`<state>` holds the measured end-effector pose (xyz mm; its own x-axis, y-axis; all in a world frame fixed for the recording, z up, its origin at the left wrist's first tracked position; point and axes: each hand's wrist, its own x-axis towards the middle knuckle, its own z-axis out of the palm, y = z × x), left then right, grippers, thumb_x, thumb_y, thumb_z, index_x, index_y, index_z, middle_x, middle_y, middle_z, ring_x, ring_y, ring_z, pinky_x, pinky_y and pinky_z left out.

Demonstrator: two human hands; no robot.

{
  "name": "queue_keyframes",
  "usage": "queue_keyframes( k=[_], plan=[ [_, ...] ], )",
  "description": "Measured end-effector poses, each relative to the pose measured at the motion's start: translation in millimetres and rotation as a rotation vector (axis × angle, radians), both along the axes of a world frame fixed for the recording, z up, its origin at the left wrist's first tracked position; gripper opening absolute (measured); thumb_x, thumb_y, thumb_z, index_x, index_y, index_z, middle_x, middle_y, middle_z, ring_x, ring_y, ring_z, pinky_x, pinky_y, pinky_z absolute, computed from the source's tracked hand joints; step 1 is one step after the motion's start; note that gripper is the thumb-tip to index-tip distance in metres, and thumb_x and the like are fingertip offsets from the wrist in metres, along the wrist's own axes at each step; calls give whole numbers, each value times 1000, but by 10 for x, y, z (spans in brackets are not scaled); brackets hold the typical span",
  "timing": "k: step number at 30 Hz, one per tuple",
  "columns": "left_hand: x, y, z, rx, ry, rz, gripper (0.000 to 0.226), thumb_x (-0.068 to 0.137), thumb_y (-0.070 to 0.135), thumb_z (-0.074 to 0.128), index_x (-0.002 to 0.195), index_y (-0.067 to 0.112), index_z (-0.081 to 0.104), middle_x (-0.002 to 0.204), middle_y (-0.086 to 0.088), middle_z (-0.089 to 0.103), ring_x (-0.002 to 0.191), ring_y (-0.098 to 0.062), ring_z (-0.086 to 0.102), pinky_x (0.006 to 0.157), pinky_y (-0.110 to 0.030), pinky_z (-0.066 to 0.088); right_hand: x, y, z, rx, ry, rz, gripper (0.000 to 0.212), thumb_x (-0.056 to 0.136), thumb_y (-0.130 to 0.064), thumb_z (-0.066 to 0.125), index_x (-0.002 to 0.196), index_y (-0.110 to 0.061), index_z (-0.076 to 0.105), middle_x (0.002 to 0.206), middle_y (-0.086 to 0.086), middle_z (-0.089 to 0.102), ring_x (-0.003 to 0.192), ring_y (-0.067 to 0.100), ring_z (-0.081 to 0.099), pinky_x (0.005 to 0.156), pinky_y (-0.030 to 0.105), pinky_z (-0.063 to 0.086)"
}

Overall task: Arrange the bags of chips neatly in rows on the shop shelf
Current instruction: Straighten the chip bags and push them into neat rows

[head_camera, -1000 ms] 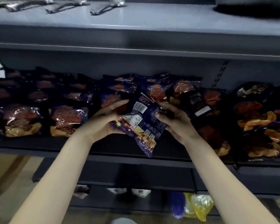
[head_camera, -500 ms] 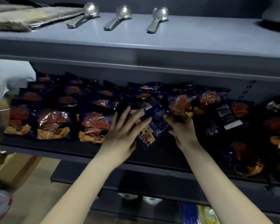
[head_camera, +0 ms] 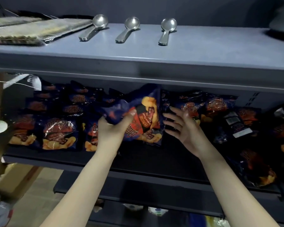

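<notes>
The step in hand is the placing of one bag into the front row. The left grip (head_camera: 111,130) holds a bag of chips (head_camera: 143,118) with the thumb on its printed face and the fingers curled behind its left part. The bag is lifted in front of the middle of the shop shelf (head_camera: 138,159), with its face to the camera and its print turned sideways. Its lower edge is close to the shelf floor, but I cannot tell if it already touches it.

The right grip (head_camera: 185,128) is released, with the fingers spread and holding nothing. It is just beside the right edge of the bag and seems to be apart from it.

To the left, the tidy bags (head_camera: 59,135) stand in rows with their faces forward. To the right, the loose bags (head_camera: 238,122) lie at different angles, and one shows its back label. Between these two groups the front of the shelf is bare.

In my judgement the task is about half done. The next move calls for turning the bag upright, probably with the help of the right grip, and setting it next to the last bag of the front row with the face forward. The bag is soft and full of air, so it may tip over if it does not lean on the bags behind.
</notes>
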<state>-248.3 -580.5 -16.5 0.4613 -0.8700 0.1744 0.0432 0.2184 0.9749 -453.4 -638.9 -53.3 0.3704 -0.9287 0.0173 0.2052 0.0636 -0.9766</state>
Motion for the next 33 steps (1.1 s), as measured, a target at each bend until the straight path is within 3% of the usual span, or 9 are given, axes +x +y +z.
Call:
queue_keyframes(
  k=[2, 7, 11, 13, 17, 23, 26, 29, 33],
  plan=[
    [4, -79, -78, 183, 251, -24, 27, 70, 29, 76, 92, 21, 63, 95, 0, 71, 85, -15, 69, 78, -35, 54, 54, 34, -40, -45, 78, 74, 85, 53, -72, 73, 127, -38, 46, 122, -11, 61, 118, 12, 56, 97, 31, 48],
    [17, -36, -421, 424, 487, -208, 93, 38, 56, 86, 117, 15, 58, 108, -8, 70, 97, -25, 67, 90, -43, 50, 226, 69, -164, -81, 194, 91, 49, 77, -24, 75, 115, -42, 49, 117, -7, 64, 108, 10, 63, 94, 29, 50],
    [24, -11, -569, 451, 577, -218, 71, 59, 48, 75, 118, 13, 56, 110, -11, 68, 98, -26, 67, 78, -39, 51, 283, 64, -236, -40, 275, 59, 51, 80, -9, 69, 126, -23, 51, 121, 6, 62, 97, 10, 66, 78, 28, 55],
    [59, -19, -525, 453, 450, -228, 52, 67, 46, 73, 110, 21, 58, 107, -6, 68, 93, -21, 66, 76, -35, 49, 279, 70, -302, 4, 263, 89, 56, 78, -12, 71, 129, -17, 48, 123, 10, 60, 98, 14, 67, 79, 33, 56],
    [371, -96, -64, 544, -156, -287, 24, 74, 41, 71, 82, 26, 53, 79, 7, 62, 81, -14, 57, 80, -31, 43, 285, 98, -399, 44, 176, 132, 64, 72, -37, 74, 127, -14, 50, 107, 5, 68, 97, 20, 67, 85, 40, 55],
    [650, -411, 345, 670, -772, -921, 39, 70, 42, 77, 104, 26, 67, 100, 4, 72, 93, -16, 68, 85, -35, 54, 303, 54, -300, -29, 136, 96, 78, 56, -67, 75, 122, -30, 55, 117, -4, 65, 107, 14, 63, 88, 29, 52],
    [369, -565, 211, 653, -1003, -1040, 27, 75, 39, 74, 97, 27, 65, 97, 9, 70, 91, -9, 66, 83, -24, 53, 410, 155, -263, -100, 336, 238, 55, 71, -49, 74, 119, -35, 53, 113, -17, 65, 108, -2, 59, 87, 15, 48],
    [194, -688, 9, 672, -1205, -1044, 49, 73, 48, 73, 108, 15, 61, 106, 4, 66, 95, -14, 63, 88, -30, 52, 488, 233, -439, -132, 415, 277, 39, 84, -14, 69, 115, -31, 54, 111, -16, 63, 106, -6, 58, 89, 13, 44],
    [126, -687, -144, 514, -1273, -957, 78, 75, 46, 72, 139, 17, 37, 138, 3, 48, 119, -15, 49, 100, -26, 41, 468, 297, -624, -118, 398, 131, 38, 81, -16, 71, 116, -26, 59, 113, -6, 66, 107, 1, 60, 90, 18, 45]
  ],
)
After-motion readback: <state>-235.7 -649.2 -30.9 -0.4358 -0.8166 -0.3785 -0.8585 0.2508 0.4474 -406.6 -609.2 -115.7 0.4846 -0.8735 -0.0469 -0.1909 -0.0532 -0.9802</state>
